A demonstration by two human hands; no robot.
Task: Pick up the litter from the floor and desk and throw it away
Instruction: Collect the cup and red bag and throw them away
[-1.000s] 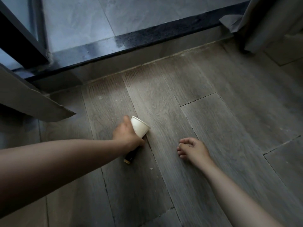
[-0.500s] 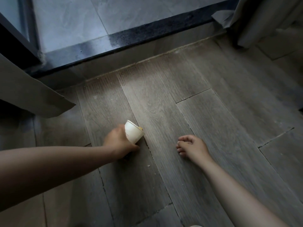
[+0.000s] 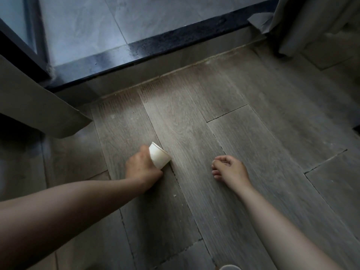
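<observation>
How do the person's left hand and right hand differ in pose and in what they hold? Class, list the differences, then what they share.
The left hand grips a white paper cup; the right hand holds nothing. The left hand is closed round the tilted cup; the right hand is loosely curled. The left hand looks darker, in shadow; the right hand is lit brighter. Both reach forward, low over the wooden floor.

Dim room, daylight from upper left, dark corners, slight blur
</observation>
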